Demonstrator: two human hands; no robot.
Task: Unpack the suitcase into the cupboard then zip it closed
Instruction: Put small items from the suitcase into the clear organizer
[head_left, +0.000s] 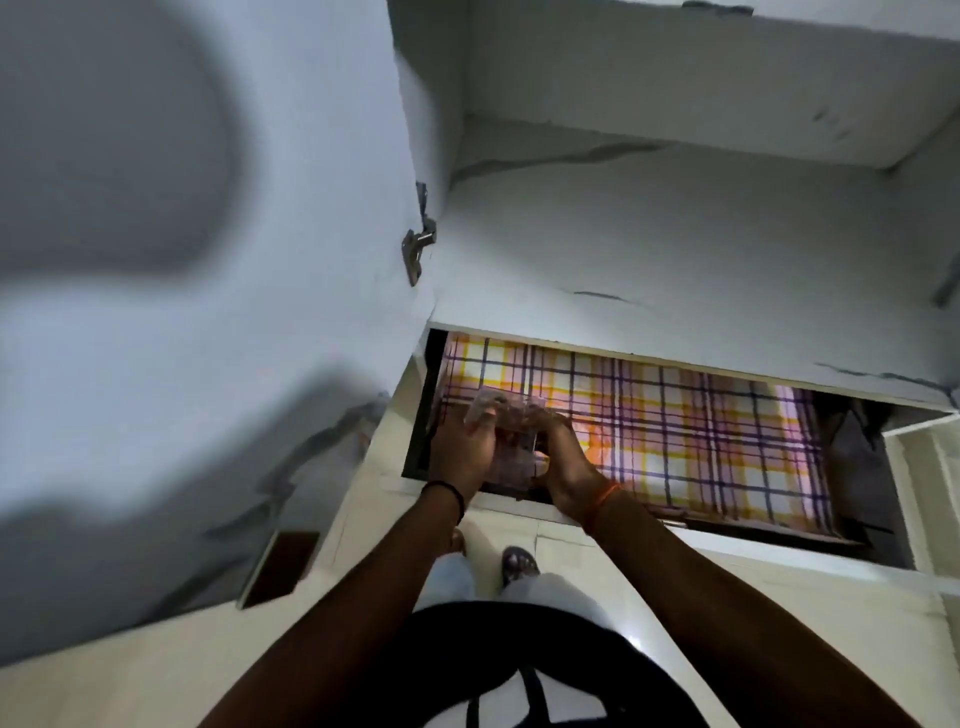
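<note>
Head view: a person stands in front of an open cupboard (675, 234) and looks down along both arms.
Left hand (460, 452): its fingers are curled around the left side of a small clear packet (511, 441); a black band is on this wrist.
Right hand (563, 457): its fingers are curled around the right side of the same packet; an orange thread is on this wrist.
Grip: both hands hold the packet between them, closed on it; what is inside the packet is too blurred to tell.
Packet position: at the left front of the lower compartment, just above a checked cloth (675, 431) in pink, yellow and purple.
Cupboard door (208, 260): open at the left, with a metal hinge (415, 249) on its edge.
Upper shelf (701, 291): white, above the checked cloth.
Floor (597, 582): pale tiles, with the person's feet on them.
Suitcase: not seen in this view.
</note>
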